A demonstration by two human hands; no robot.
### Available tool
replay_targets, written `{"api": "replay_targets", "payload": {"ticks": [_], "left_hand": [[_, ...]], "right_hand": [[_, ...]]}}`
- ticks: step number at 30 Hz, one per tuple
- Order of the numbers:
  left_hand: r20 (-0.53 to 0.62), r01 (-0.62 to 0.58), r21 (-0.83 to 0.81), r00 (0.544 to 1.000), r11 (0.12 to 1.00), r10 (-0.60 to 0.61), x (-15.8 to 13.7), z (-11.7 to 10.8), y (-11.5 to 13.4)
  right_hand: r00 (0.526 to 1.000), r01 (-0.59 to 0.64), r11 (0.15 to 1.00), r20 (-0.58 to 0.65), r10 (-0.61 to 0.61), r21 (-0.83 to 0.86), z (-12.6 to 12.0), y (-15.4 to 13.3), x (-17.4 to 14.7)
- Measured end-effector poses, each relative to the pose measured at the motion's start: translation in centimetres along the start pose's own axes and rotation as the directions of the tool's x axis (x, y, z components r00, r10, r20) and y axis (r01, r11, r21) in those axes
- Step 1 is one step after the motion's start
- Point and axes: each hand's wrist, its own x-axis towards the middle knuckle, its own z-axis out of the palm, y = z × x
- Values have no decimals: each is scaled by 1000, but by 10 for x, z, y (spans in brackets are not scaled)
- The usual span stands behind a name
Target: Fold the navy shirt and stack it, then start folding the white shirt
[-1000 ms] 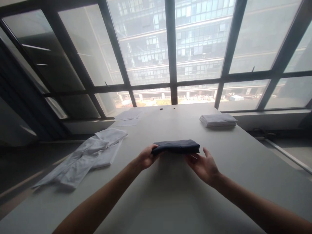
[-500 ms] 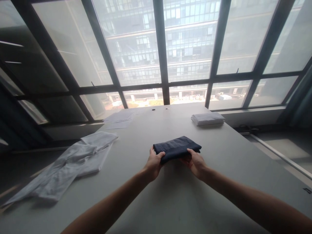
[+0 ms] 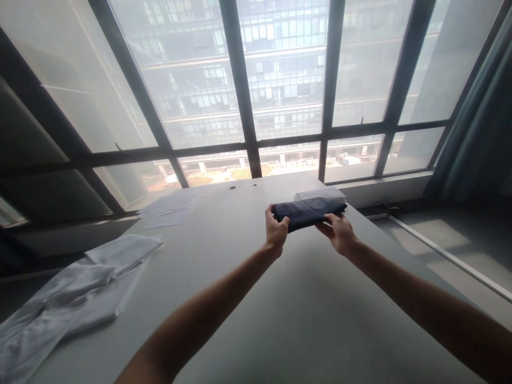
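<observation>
Closer to the white stack (image 3: pixel 321 193) than before, the dark folded cloth (image 3: pixel 309 212) is in front of it, gripped by your left hand (image 3: pixel 276 230) and right hand (image 3: pixel 341 233). You seem mid-carry; the next move calls for level support.

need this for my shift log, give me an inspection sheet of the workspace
Surface: white table, dark round hole near its far edge
Work items: folded navy cloth, held in front of the folded white stack; contact unclear
Clutter: rumpled white cloth at left, paper sheets beyond
Left grip: closed on the navy cloth's left end
Right grip: closed near its right end
Cables: possible cord by the right wall, too unclear to confirm
Surroundings: dark-framed windows, blue curtain at right
</observation>
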Motion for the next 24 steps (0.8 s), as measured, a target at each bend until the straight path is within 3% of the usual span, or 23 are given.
{"api": "replay_targets", "payload": {"ticks": [4, 9, 16, 24], "left_hand": [[-47, -127, 119, 990, 985, 133, 65, 56, 6], [90, -126, 170, 990, 977, 112, 136, 104, 0], [144, -83, 214, 988, 973, 53, 194, 119, -28], [172, -51, 345, 985, 937, -10, 213, 128, -63]], "right_hand": [[968, 186, 959, -131, -216, -212, -4, -31, 75], [939, 209, 941, -214, -269, -267, -11, -53, 159], [963, 172, 949, -157, -218, -266, -13, -34, 215], [967, 141, 924, -149, -205, -355, -24, 5, 236]]}}
